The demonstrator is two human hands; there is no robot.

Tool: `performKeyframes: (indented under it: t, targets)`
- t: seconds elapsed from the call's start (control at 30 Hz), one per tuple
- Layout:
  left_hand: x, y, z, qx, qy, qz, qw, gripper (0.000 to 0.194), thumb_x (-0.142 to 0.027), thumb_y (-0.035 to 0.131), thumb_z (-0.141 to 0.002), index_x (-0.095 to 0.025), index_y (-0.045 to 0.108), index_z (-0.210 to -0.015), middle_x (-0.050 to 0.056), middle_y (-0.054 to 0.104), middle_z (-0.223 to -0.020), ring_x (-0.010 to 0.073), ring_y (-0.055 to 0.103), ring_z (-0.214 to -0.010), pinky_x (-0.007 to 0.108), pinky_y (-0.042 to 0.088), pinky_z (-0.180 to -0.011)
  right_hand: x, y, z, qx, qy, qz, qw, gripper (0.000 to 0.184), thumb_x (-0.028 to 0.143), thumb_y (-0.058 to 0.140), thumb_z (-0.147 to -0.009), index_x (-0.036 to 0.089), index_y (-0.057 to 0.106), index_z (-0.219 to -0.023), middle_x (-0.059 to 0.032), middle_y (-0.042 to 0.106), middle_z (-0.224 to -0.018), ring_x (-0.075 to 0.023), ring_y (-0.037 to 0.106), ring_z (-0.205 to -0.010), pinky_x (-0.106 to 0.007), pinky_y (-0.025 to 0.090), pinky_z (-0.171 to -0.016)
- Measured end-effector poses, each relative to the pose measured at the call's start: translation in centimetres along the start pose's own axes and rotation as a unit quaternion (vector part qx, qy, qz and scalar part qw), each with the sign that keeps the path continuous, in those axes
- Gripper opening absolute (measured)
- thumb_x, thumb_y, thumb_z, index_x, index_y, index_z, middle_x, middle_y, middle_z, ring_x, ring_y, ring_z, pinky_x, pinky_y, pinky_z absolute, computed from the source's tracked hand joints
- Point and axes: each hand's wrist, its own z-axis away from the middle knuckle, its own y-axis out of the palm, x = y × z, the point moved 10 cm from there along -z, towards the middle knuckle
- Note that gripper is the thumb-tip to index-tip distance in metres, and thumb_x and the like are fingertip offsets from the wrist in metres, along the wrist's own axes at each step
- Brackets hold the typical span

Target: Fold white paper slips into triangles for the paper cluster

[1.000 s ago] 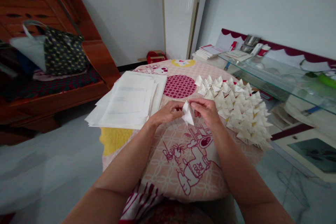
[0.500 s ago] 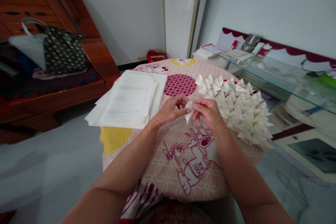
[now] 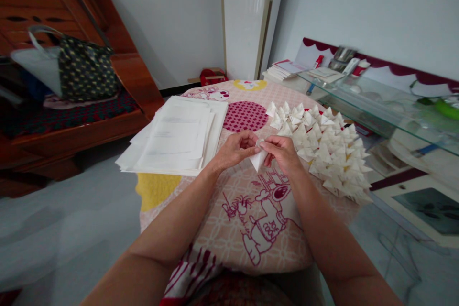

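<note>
My left hand (image 3: 234, 150) and my right hand (image 3: 283, 152) meet over the middle of a small table covered with a pink cartoon cloth (image 3: 251, 220). Both pinch one small folded white paper piece (image 3: 258, 158), whose point hangs down between them. The fingers of both hands are closed on it. A stack of white paper sheets (image 3: 175, 136) lies just left of my left hand. To the right of my right hand sits a heap of several folded white paper triangles (image 3: 322, 146).
A glass shelf unit (image 3: 387, 110) with books and small items runs along the right. A wooden bench (image 3: 71, 119) holding a dark patterned bag (image 3: 84, 71) stands at the left. A tall white air conditioner (image 3: 245, 19) stands at the back wall. Grey floor lies left of the table.
The folded piece has been pressed narrower between my fingers, and both hands have closed in on it. The heap and the sheet stack have not moved.
</note>
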Motion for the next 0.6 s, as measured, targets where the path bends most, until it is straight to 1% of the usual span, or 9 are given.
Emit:
performKeyframes:
  t: [0.13, 0.27, 0.33, 0.47, 0.6]
  targets:
    - [-0.15, 0.18, -0.05, 0.007, 0.002, 0.006, 1.000, 0.041, -0.048, 0.082, -0.076, -0.014, 0.063, -0.091, 0.001, 0.064, -0.079, 0.0106, 0.057, -0.070, 0.023, 0.045, -0.064, 0.12, -0.34, -0.01, -0.016, -0.011, 0.004, 1.000, 0.029, 0.043, 0.078, -0.070, 0.019, 0.063, -0.061, 0.0032, 0.058, -0.047, -0.0099, 0.049, -0.034, -0.021, 0.038, -0.032]
    - [-0.38, 0.11, -0.16, 0.014, 0.016, 0.012, 1.000, 0.044, -0.056, 0.072, -0.084, -0.013, 0.064, -0.082, -0.001, 0.058, -0.072, 0.0093, 0.051, -0.066, 0.022, 0.039, -0.061, 0.63, -0.74, 0.03, -0.031, -0.039, -0.016, 0.999, 0.025, 0.039, 0.078, -0.069, 0.019, 0.064, -0.061, 0.0033, 0.059, -0.049, -0.0092, 0.049, -0.035, -0.021, 0.039, -0.033]
    - [-0.22, 0.15, -0.18, 0.020, 0.014, 0.012, 1.000, 0.045, -0.057, 0.070, -0.086, -0.014, 0.062, -0.077, -0.002, 0.055, -0.067, 0.0087, 0.047, -0.063, 0.022, 0.035, -0.059, 0.71, -0.67, 0.08, -0.026, -0.043, -0.022, 0.999, 0.023, 0.038, 0.077, -0.069, 0.019, 0.066, -0.062, 0.0031, 0.060, -0.049, -0.0093, 0.049, -0.036, -0.021, 0.039, -0.033]
    - [0.28, 0.29, -0.14, 0.027, 0.006, 0.021, 0.999, 0.045, -0.056, 0.071, -0.085, -0.014, 0.059, -0.075, -0.003, 0.052, -0.064, 0.0080, 0.043, -0.059, 0.022, 0.031, -0.056, 0.72, -0.28, 0.17, -0.006, -0.043, -0.027, 0.999, 0.022, 0.039, 0.076, -0.072, 0.019, 0.068, -0.063, 0.0027, 0.060, -0.048, -0.0099, 0.049, -0.035, -0.021, 0.039, -0.033]
    - [0.26, 0.26, -0.08, 0.022, 0.010, 0.024, 0.999, 0.045, -0.057, 0.071, -0.085, -0.015, 0.058, -0.075, -0.003, 0.052, -0.064, 0.0080, 0.043, -0.058, 0.022, 0.031, -0.055, 0.80, -0.08, 0.19, 0.009, -0.048, -0.019, 0.999, 0.022, 0.037, 0.075, -0.072, 0.019, 0.068, -0.062, 0.0024, 0.061, -0.049, -0.0103, 0.051, -0.035, -0.021, 0.041, -0.033]
